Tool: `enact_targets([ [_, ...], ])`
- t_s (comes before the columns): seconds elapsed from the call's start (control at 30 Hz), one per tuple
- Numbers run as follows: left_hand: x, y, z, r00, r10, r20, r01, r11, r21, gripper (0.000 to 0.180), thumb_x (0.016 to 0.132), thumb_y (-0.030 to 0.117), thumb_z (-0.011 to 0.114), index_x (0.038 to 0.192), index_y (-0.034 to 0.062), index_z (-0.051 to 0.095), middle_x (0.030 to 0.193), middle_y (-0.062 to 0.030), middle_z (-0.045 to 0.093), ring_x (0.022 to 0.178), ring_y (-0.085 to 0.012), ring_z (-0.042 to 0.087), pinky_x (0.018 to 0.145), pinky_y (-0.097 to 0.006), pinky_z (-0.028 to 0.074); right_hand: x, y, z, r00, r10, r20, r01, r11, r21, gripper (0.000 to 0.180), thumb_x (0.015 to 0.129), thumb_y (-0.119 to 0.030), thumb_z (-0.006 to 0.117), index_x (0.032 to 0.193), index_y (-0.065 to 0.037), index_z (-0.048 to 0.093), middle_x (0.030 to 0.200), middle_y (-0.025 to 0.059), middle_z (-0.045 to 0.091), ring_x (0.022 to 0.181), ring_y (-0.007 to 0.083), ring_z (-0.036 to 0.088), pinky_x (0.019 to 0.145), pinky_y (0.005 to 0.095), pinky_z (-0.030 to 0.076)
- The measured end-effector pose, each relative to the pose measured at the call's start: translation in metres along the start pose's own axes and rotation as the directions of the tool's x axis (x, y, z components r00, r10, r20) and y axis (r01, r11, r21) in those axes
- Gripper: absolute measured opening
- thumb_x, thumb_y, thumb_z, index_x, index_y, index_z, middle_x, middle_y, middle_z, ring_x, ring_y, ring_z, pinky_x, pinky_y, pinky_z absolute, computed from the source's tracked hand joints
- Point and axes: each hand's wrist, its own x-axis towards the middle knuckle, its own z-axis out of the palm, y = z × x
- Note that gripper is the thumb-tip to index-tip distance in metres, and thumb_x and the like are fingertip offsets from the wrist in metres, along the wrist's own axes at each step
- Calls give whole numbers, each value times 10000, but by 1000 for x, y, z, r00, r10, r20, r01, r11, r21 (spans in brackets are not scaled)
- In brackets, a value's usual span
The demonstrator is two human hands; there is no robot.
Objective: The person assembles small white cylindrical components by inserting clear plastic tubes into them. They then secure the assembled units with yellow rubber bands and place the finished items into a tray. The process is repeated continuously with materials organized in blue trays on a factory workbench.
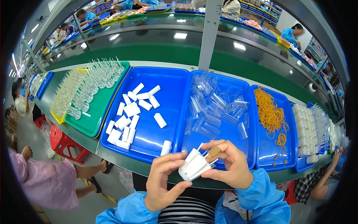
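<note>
Above the near edge of the bench, my left hand (pixel 162 183) and my right hand (pixel 235 168) hold a cluster of white plastic pieces (pixel 194 166) with thin rods or prongs sticking out. My left fingers and thumb grip its left side. On the other side, my right thumb and fingers close on the rods; one right finger wears a brown finger cot (pixel 214 151). Just beyond lies a blue tray (pixel 164 97) of loose white blocks (pixel 132 109). Beside it, another blue tray (pixel 244 145) holds clear plastic sleeves (pixel 212 108).
Rubber bands (pixel 268 108) fill part of a blue tray (pixel 266 160) at right. Stemmed clear parts (pixel 84 87) stand on a green tray (pixel 102 102) at left. A grey metal post (pixel 210 37) rises behind the trays. Co-workers sit around; a red stool (pixel 63 142) stands at left.
</note>
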Motion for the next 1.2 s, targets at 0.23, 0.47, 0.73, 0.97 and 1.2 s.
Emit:
enact_targets([
  [0.23, 16, 5, -15, 932, -103, 348, 48, 985, 165, 410, 829, 43, 777, 1213, 30, 634, 1432, -230, 456, 1218, -308, 593, 1008, -383, 486, 2, -3, -14, 968, -186, 170, 226, 940, -254, 427, 780, -150, 835, 1156, -65, 651, 1257, 141, 600, 1216, 304, 534, 994, 408, 425],
  [0.47, 10, 3, -11, 965, -174, 197, 147, 978, 147, 362, 843, -13, 752, 1188, -18, 643, 1398, -232, 497, 1249, -293, 563, 1018, -401, 511, 7, -10, -58, 945, -294, -141, 107, 689, -717, 287, 788, -160, 799, 1032, -59, 689, 999, 93, 694, 944, 283, 627, 827, 368, 482],
  [0.73, 8, -5, 5, 964, -236, 119, 241, 970, -30, 323, 866, -81, 693, 1180, -29, 637, 1384, -219, 501, 1249, -287, 561, 1028, -391, 519, 6, 13, -75, 982, -173, -72, -47, 142, -989, 378, 734, -103, 774, 1094, -67, 665, 867, 88, 617, 816, 277, 603, 754, 392, 451],
  [0.97, 1, -5, 6, 961, -274, 43, 277, 955, -107, 286, 876, -78, 684, 1158, -51, 647, 1387, -270, 513, 1261, -308, 557, 1018, -393, 530, 7, -8, -38, 953, -11, -303, -56, 975, -213, 341, 862, -38, 717, 1169, -8, 571, 1041, 93, 675, 970, 163, 650, 832, 306, 499],
  [1.2, -1, -3, 5, 979, -205, -7, 204, 976, -82, 270, 876, -70, 689, 1143, -61, 650, 1381, -281, 516, 1263, -315, 555, 1030, -402, 522, 11, -13, 9, 981, 7, -196, 11, 996, 93, 419, 923, -101, 706, 1259, 14, 482, 1045, 133, 690, 984, 170, 655, 923, 319, 492],
])
